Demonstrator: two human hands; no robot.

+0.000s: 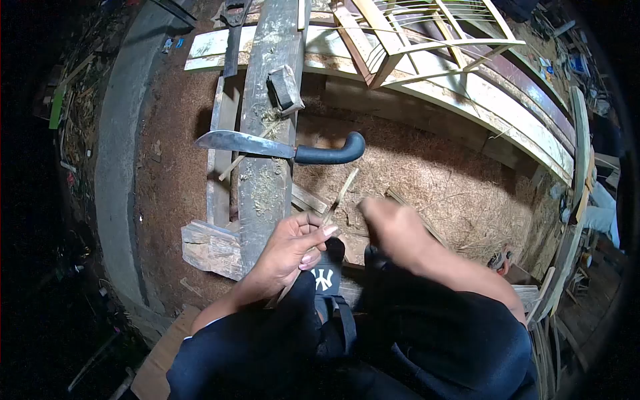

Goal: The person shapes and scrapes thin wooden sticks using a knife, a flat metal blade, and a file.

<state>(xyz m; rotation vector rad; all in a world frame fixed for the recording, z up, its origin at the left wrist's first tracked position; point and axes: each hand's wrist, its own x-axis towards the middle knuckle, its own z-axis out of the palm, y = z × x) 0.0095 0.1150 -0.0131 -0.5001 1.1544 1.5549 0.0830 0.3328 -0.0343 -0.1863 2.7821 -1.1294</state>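
Pale wooden strip (345, 189) pinched in left hand (287, 253), beside grey plank (259, 228) bearing a machete (247, 143), blurred right hand (400, 230) near it, can't tell if holding anything; looks like strip-working in hand, next move calls for steady left pinch.
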